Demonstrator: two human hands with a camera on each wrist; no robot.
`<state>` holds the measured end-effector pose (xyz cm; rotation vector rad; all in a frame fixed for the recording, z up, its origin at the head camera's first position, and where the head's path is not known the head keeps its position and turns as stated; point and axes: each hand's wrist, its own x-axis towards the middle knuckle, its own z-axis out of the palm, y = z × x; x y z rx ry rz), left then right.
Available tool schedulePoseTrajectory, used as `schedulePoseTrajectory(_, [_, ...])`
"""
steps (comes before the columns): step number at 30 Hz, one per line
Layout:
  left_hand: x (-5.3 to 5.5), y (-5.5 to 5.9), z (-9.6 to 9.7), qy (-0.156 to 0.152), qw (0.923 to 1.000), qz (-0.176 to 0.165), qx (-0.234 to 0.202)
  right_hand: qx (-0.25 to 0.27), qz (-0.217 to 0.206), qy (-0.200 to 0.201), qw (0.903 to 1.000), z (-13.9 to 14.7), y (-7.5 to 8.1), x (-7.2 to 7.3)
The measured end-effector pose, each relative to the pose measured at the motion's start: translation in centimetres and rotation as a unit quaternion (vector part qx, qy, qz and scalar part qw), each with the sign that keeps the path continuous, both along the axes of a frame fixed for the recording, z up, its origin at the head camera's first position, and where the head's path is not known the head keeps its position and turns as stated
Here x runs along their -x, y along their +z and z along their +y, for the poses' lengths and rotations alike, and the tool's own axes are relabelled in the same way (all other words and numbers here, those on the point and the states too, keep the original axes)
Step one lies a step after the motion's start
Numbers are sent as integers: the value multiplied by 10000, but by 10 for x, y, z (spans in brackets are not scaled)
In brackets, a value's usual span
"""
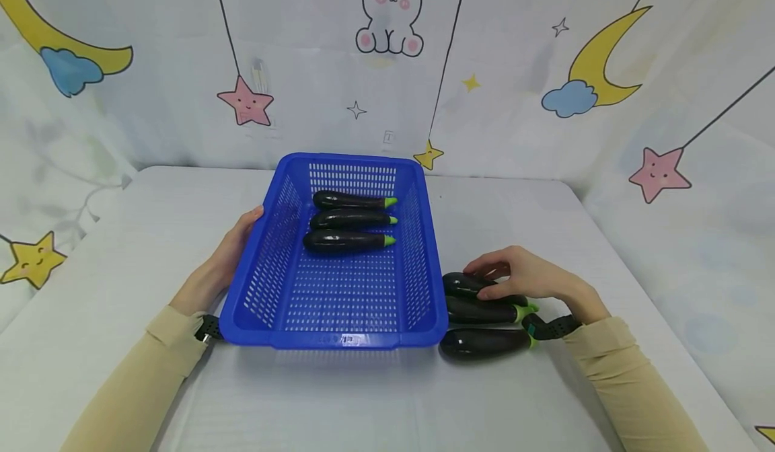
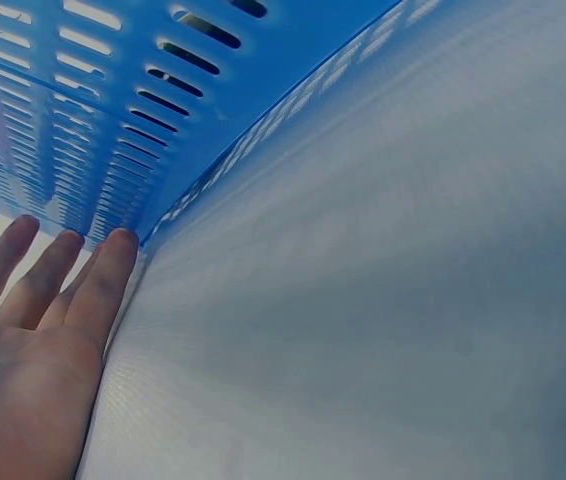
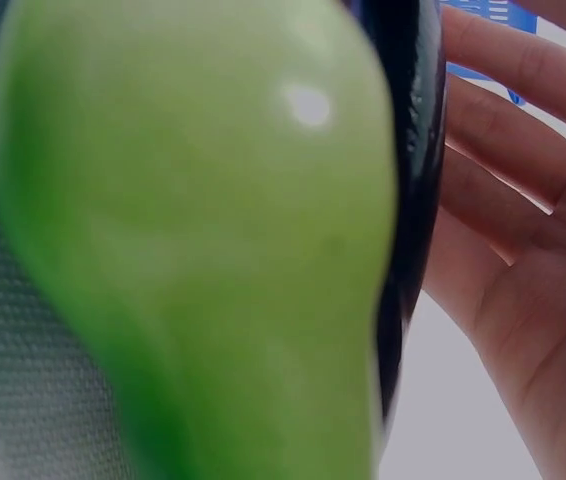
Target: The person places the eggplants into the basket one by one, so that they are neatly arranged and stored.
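A blue plastic basket with slotted walls stands mid-table. Three dark eggplants lie in its far half, the nearest eggplant with its green stem end to the right. Against the basket's left outer side rests my left hand; in the left wrist view its fingers reach up to the slotted wall, fairly straight. To the right of the basket, my right hand grips the farthest of three eggplants, its thumb and fingers across that eggplant. A blurred green stem end fills much of the right wrist view.
Two more eggplants lie nearer me beside the basket: a middle eggplant and a front eggplant, under my right wrist strap. A white cloth covers the table. A printed curtain hangs behind it.
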<state>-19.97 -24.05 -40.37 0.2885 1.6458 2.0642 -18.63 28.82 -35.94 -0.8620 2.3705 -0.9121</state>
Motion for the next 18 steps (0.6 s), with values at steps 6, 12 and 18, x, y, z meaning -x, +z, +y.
schedulePoseTrajectory(6, [0,-1,0,46,9999,4,97,43,-58,2,10000,0,0,0])
schedulePoseTrajectory(12, [-1,-1,0,97,9999,-46,-21,55,-29,28,10000,0,0,1])
schedulePoseTrajectory(18, [0,-1,-1,22,10000,-20,-40,-1,14,25,10000,-1,0,1])
